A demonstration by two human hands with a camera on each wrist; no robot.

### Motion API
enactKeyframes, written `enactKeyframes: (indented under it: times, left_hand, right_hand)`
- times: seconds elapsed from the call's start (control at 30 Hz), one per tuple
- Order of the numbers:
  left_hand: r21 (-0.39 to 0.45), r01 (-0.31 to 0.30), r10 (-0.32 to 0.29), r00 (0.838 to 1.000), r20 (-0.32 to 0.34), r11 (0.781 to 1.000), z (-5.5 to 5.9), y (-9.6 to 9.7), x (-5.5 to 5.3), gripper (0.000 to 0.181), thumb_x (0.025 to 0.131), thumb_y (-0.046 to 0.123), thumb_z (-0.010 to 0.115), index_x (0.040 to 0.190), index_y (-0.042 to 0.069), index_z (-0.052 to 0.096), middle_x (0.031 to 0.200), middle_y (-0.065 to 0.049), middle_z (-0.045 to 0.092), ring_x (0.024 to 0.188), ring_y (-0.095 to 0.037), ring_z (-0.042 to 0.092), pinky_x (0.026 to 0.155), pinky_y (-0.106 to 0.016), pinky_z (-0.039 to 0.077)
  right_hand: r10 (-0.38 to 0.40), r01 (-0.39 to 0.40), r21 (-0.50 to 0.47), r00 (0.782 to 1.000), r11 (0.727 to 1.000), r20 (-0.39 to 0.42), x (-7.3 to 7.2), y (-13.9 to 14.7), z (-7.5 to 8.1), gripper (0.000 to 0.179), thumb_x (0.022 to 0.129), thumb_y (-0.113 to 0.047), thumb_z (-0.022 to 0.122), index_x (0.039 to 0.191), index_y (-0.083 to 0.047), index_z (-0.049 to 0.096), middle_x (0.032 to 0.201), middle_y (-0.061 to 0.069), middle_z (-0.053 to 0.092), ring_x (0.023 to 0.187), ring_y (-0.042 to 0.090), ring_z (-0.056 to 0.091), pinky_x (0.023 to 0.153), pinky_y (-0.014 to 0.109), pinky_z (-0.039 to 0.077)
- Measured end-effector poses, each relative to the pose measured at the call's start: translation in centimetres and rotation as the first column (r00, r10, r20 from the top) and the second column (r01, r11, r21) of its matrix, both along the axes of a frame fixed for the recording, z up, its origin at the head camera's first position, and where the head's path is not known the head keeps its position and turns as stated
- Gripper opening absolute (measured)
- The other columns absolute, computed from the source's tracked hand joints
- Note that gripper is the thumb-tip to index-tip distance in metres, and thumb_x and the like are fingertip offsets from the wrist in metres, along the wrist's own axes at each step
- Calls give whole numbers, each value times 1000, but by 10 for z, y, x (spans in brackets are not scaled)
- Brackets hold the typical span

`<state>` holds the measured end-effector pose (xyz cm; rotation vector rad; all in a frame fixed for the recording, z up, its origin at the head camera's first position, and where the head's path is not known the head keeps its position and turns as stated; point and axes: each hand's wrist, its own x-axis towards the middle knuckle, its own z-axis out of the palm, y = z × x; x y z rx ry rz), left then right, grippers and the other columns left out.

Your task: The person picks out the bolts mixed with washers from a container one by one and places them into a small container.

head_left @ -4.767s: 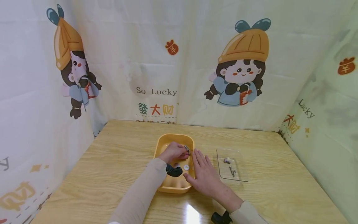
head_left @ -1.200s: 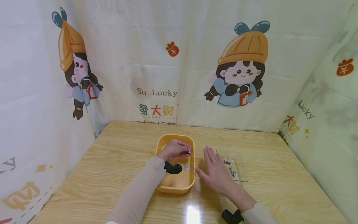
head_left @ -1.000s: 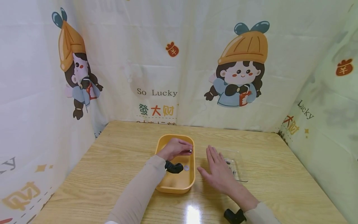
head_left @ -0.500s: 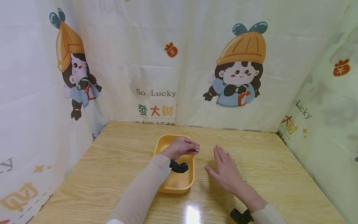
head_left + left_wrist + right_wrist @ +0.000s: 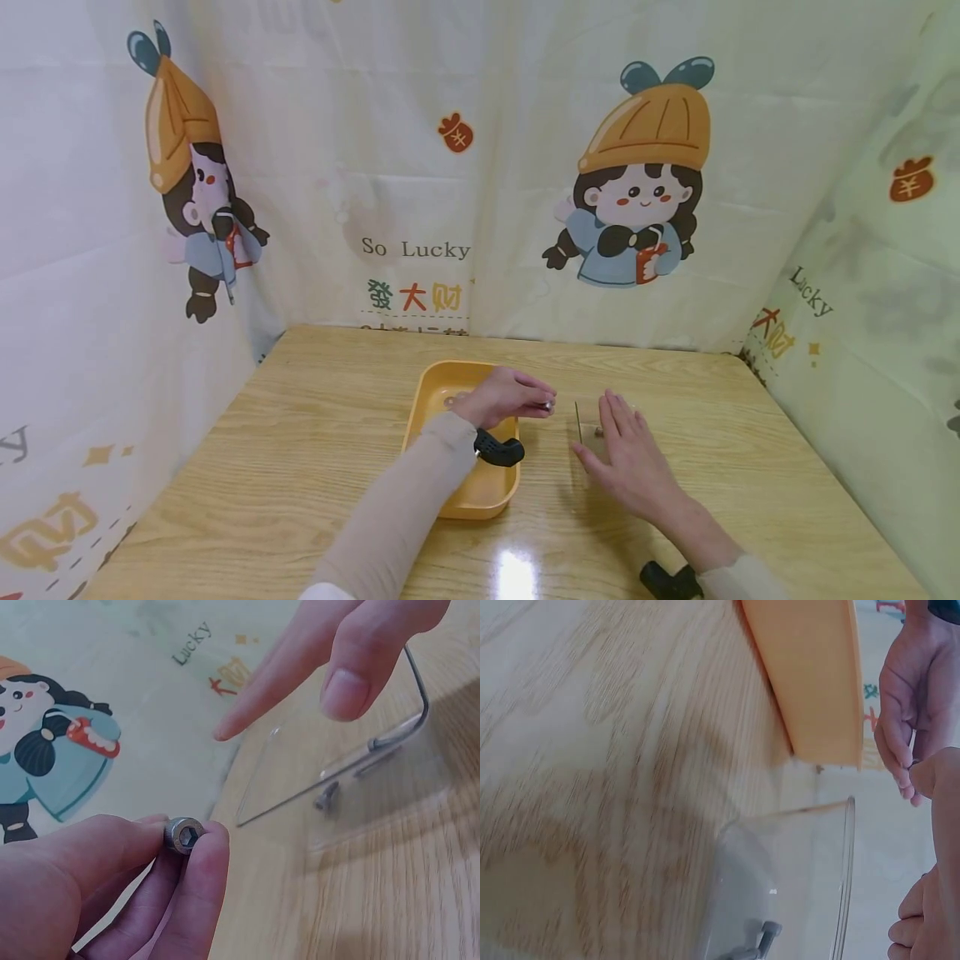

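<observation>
My left hand (image 5: 510, 396) pinches a metal hex socket screw (image 5: 184, 835) between thumb and fingers, its socket head facing the left wrist camera. That hand is just past the right rim of the orange tray (image 5: 480, 510), above the table. My right hand (image 5: 633, 454) hovers with straight fingers over a clear plastic tray (image 5: 847, 862) and covers most of it in the head view. Inside the clear tray lie a few screws (image 5: 326, 796), partly hidden from the head camera by the right hand.
Round washers (image 5: 450, 402) lie toward the back left of the orange tray, partly hidden by the left hand. Both trays stand on a wooden table (image 5: 300, 450), with a printed curtain (image 5: 517, 208) behind it.
My left hand has lifted the screw from the orange tray and moved right across its rim. My right hand has left that tray's edge and shifted right over the clear tray.
</observation>
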<state>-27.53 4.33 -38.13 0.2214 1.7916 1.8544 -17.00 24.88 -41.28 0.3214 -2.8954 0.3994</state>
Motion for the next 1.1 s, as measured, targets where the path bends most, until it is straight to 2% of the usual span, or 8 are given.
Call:
enactKeyframes:
  times: [0.17,0.27,0.43,0.6,0.7,0.87,1.1]
  left_hand:
    - [8,18,-18,1000,-11,1000,0,10,3,16,92,1,67,105,-5,73,102,-21,74,92,-25,75,87,-35,62]
    - [1,22,-22,1000,-18,1000,-1,15,6,17,92,1,67,106,-6,73,100,-19,75,98,-31,73,92,-40,60]
    - [-9,28,-28,999,-17,1000,-2,22,10,21,92,1,67,110,-8,71,110,-26,72,103,-35,71,97,-46,56]
    - [-13,24,-25,999,-40,1000,-3,30,14,17,91,0,68,106,-8,73,109,-27,71,93,-32,74,88,-40,62]
    - [-9,23,-24,999,-43,1000,-4,36,16,16,90,-1,68,104,-8,73,108,-28,72,89,-29,75,86,-40,62]
    - [-18,30,-30,999,-35,999,-6,45,18,15,91,-1,67,103,-8,73,104,-25,73,92,-29,74,90,-41,60]
    - [-51,38,-39,999,-32,998,-9,56,19,15,92,1,67,103,-6,74,101,-20,75,92,-28,75,79,-32,64]
  right_hand:
    - [-9,9,-4,1000,1000,1,2,9,-1,89,100,-54,49,153,11,19,161,29,17,149,46,18,120,66,18]
    - [-19,19,-4,1000,1000,5,3,14,-4,88,100,-52,50,152,12,19,161,29,17,149,47,18,120,67,18]
    - [-39,39,5,999,999,2,3,21,-7,86,100,-49,51,151,13,21,160,31,19,148,47,18,119,67,18]
    - [-58,58,18,998,998,4,4,28,-12,87,100,-49,52,151,14,21,159,33,21,147,49,20,118,68,20]
    - [-69,69,8,997,998,20,3,33,-15,88,99,-49,52,152,13,19,159,33,19,147,49,19,118,69,19]
    - [-76,76,3,996,997,39,1,36,-20,89,100,-51,51,152,13,18,160,33,17,147,50,18,118,70,18]
    - [-87,87,8,995,996,43,1,36,-26,89,100,-51,51,152,13,18,160,33,17,147,51,19,117,70,18]
